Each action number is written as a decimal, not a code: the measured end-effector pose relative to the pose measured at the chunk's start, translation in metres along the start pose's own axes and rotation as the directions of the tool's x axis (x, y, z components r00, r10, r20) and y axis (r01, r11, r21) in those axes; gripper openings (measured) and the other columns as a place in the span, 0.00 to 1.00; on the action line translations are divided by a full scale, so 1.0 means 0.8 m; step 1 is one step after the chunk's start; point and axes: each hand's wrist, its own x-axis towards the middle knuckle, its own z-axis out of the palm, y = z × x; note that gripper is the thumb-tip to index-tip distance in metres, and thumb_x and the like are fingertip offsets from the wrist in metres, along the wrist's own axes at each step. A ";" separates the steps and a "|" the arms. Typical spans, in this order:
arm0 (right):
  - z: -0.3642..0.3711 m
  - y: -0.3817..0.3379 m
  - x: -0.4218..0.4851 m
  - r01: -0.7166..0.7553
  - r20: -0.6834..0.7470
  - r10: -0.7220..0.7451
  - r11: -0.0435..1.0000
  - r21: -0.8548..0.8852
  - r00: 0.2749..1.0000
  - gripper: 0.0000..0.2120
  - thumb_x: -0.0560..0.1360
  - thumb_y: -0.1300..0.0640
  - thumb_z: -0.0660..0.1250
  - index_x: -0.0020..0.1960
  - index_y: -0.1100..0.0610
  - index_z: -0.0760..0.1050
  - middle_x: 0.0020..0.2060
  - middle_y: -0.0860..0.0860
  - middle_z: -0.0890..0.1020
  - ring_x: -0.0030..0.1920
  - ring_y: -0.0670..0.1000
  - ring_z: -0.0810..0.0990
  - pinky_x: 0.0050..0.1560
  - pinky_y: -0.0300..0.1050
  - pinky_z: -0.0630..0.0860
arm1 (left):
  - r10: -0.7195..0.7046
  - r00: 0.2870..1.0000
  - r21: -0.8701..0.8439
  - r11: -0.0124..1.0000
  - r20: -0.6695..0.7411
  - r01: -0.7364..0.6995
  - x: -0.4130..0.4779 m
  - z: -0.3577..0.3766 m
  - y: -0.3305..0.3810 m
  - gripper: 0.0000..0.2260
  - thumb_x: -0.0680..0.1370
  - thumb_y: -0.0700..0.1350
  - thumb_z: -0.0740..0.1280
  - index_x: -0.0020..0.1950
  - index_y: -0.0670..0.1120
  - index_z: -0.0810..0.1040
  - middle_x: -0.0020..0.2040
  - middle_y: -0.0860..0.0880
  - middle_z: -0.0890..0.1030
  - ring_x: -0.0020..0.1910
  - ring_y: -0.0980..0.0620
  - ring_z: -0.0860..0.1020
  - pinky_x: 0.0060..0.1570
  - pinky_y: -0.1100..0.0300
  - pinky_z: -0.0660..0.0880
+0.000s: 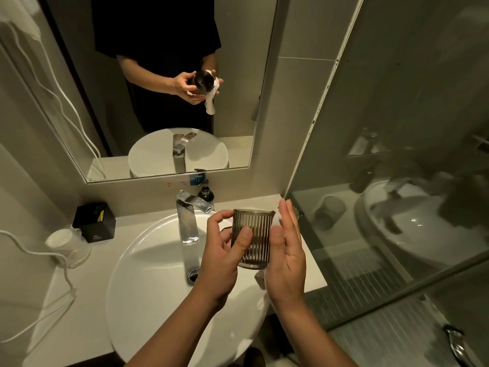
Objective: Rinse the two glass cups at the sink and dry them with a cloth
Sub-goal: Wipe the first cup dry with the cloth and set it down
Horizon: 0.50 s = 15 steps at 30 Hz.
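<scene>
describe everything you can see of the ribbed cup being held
The ribbed cup is dark, smoky, see-through glass with vertical ridges and a thicker clear base. It is held upright above the right side of the sink. The left hand grips its left side, thumb across the front; the right hand presses a white cloth against its right side.

ribbed glass cup (252, 238) upright over sink (148, 274) | left hand (222, 260) gripping | right hand (287, 256) pressing white cloth (277, 219)
</scene>
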 end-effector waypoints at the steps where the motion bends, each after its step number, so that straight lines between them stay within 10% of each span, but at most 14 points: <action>1: -0.001 0.001 0.000 -0.018 -0.011 0.019 1.000 0.023 1.000 0.18 0.85 0.51 0.55 0.73 0.39 0.66 0.78 0.39 0.66 0.76 0.33 0.62 0.63 0.22 0.66 | -0.006 1.000 -0.021 1.000 0.011 0.006 0.000 0.000 -0.001 0.22 0.78 0.55 0.71 0.68 0.53 0.69 0.56 0.40 0.85 0.51 0.47 0.86 0.45 0.56 0.82; 15: -0.010 0.007 -0.010 0.174 0.026 -0.172 0.980 -0.100 0.985 0.25 0.84 0.49 0.57 0.79 0.41 0.57 0.81 0.41 0.56 0.80 0.46 0.59 0.74 0.37 0.65 | -0.006 1.000 0.102 0.995 -0.015 0.007 0.002 0.015 0.001 0.27 0.70 0.61 0.75 0.65 0.52 0.76 0.55 0.52 0.86 0.56 0.51 0.85 0.55 0.55 0.82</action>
